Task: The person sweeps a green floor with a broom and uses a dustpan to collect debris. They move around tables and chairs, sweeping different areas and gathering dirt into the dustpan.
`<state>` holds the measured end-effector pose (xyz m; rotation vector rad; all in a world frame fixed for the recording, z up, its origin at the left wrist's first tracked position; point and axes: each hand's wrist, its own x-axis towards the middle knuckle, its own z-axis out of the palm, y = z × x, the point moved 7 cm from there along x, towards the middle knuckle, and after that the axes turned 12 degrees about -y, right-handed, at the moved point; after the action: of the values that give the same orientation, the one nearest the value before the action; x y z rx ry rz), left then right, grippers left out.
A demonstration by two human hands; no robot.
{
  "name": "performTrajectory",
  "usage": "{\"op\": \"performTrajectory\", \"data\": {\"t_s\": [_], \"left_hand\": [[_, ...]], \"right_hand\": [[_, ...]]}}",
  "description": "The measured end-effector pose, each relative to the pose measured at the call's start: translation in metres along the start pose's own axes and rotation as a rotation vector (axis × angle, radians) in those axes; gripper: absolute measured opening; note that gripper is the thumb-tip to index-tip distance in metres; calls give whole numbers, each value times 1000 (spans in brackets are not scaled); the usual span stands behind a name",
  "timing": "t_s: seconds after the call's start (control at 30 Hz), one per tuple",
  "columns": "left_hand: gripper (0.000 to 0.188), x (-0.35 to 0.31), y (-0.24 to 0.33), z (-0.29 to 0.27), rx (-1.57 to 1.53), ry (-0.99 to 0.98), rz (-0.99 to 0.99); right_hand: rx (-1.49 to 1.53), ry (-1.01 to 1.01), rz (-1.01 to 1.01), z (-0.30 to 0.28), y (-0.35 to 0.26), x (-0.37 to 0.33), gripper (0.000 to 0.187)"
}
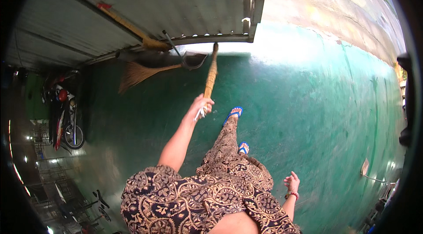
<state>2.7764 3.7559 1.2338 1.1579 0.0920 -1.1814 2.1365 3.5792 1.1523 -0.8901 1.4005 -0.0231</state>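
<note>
My left hand (202,104) is closed round a slim straw-coloured broom (211,77), held out in front of me toward the metal gate. The broom has a bound, segmented surface and a dark far tip. White string hangs at the near end, by my fingers. My right hand (292,182) hangs at my right side, empty, its fingers apart and slightly bent; a red band is on the wrist. Beyond the held broom, a dark dustpan (195,61) with a grey handle lies near the gate's foot. Left of it, a fan-shaped straw broom (137,76) lies on the floor.
A corrugated metal gate (185,3) runs across the far left, with another yellow broom (128,22) leaning on it. A red motorbike (66,119) stands at the left. Green floor (299,102) surrounds my blue sandals (233,113); sunlit paving (326,5) lies beyond the gate's edge.
</note>
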Motion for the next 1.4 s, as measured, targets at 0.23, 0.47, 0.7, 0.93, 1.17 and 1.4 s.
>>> {"op": "performTrajectory", "data": {"t_s": [0.23, 0.47, 0.7, 0.93, 1.17, 1.4], "left_hand": [[19, 229, 19, -72, 524, 338, -294], [70, 200, -37, 7, 1365, 147, -460], [66, 145, -79, 87, 812, -411, -660], [34, 114, -50, 100, -275, -358, -784], [55, 128, 44, 37, 514, -170, -479], [20, 308, 38, 38, 624, 66, -463]], "right_hand": [[-180, -130, 295, 93, 17, -53, 39], [141, 73, 373, 149, -5, -76, 43], [53, 7, 287, 175, -70, -29, 38], [38, 11, 238, 151, -90, -2, 37], [94, 89, 203, 153, -78, -6, 38], [340, 288, 268, 160, 17, -104, 39]]}}
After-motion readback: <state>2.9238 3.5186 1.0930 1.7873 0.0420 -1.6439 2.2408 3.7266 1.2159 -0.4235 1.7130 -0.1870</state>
